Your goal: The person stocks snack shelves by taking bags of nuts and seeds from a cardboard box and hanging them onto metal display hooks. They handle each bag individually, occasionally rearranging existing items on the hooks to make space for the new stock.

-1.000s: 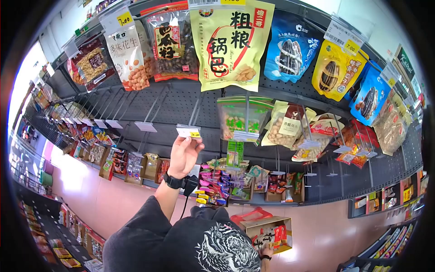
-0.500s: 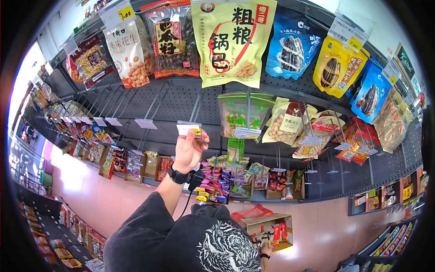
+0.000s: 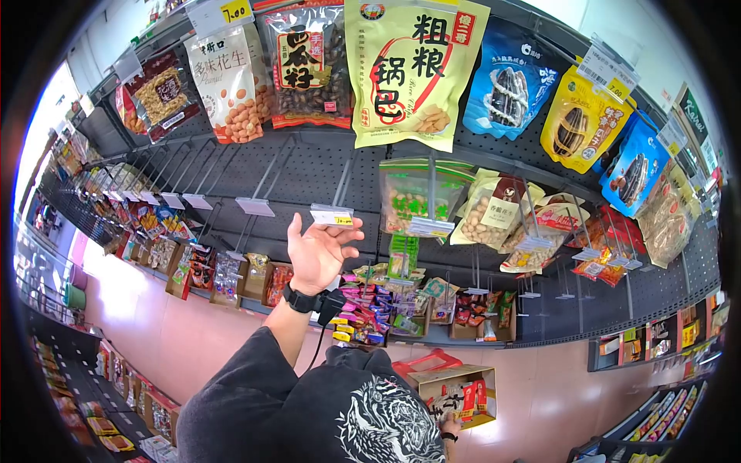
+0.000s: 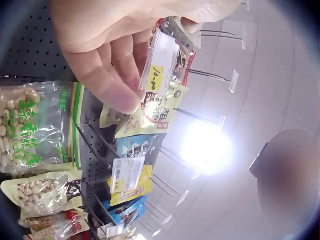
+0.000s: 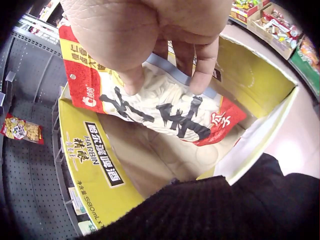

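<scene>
My left hand [image 3: 320, 235] is raised at the peg wall, palm up and fingers spread, just below a white and yellow price tag [image 3: 332, 217] on the end of a bare hook. In the left wrist view its fingers [image 4: 112, 70] lie loosely beside that tag [image 4: 159, 62]. My right hand [image 3: 449, 423] is low inside a yellow cardboard box [image 3: 432, 378]. There, thumb and fingers [image 5: 202, 75] pinch the top of a red and white snack bag [image 5: 165, 112] that stands in the box [image 5: 95, 155].
Hanging snack bags fill the peg wall: a big yellow bag [image 3: 413, 69] above, green-printed nuts [image 3: 405, 201] to the right of the tag. Several bare hooks [image 3: 255, 204] stick out to the left. Lower shelves [image 3: 386, 309] hold small packs. The floor is pink.
My left hand was pinching the price tag; its fingers have now opened and dropped slightly below it. The right hand has stayed in the box.
</scene>
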The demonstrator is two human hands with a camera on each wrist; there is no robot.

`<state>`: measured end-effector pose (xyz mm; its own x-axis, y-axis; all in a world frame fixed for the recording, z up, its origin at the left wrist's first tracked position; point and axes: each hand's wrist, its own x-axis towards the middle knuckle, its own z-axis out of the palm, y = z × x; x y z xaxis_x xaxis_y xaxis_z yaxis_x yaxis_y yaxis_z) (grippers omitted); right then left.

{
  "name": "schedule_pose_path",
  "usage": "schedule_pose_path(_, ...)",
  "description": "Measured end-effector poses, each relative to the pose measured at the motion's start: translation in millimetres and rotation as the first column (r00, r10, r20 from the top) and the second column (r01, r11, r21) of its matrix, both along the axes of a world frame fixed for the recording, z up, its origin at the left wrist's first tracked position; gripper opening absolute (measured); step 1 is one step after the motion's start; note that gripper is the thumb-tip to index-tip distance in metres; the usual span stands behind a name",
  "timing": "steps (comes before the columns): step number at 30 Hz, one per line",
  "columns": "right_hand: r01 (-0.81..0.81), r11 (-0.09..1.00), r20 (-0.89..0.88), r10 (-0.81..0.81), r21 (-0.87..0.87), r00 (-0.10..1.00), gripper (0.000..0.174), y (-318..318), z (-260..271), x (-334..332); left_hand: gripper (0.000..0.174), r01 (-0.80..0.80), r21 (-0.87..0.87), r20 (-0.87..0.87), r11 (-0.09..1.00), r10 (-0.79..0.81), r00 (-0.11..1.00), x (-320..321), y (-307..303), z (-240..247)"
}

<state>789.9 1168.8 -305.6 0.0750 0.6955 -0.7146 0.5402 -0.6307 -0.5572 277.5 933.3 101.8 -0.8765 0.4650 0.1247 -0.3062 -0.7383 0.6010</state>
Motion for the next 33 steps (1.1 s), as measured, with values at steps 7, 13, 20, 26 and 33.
schedule_pose_path(7,-0.009,1.0,-0.017,0.009,0.008,1.0,0.036,-1,9,-4,0.066,0.149,-0.013,0.055,0.989,-0.149,0.987,-5,-4,6)
schedule_pose_path(13,-0.074,0.992,0.015,0.073,0.107,0.997,0.04,-5,18,-7,0.062,0.223,0.052,0.038,0.973,-0.225,0.974,-9,-1,3)
schedule_pose_path(20,-0.05,0.989,0.029,0.047,0.142,0.998,0.043,-7,13,-4,0.061,0.203,0.036,0.051,0.979,-0.204,0.978,-12,-3,1)
schedule_pose_path(26,-0.266,0.838,0.071,0.264,0.477,0.962,0.036,23,-35,22,0.071,0.151,0.023,0.08,0.988,-0.153,0.985,-5,-1,-2)
schedule_pose_path(33,-0.488,0.625,0.065,0.574,0.609,0.816,0.026,29,236,-76,0.043,0.359,-0.561,0.157,0.746,-0.33,0.931,26,15,-69)
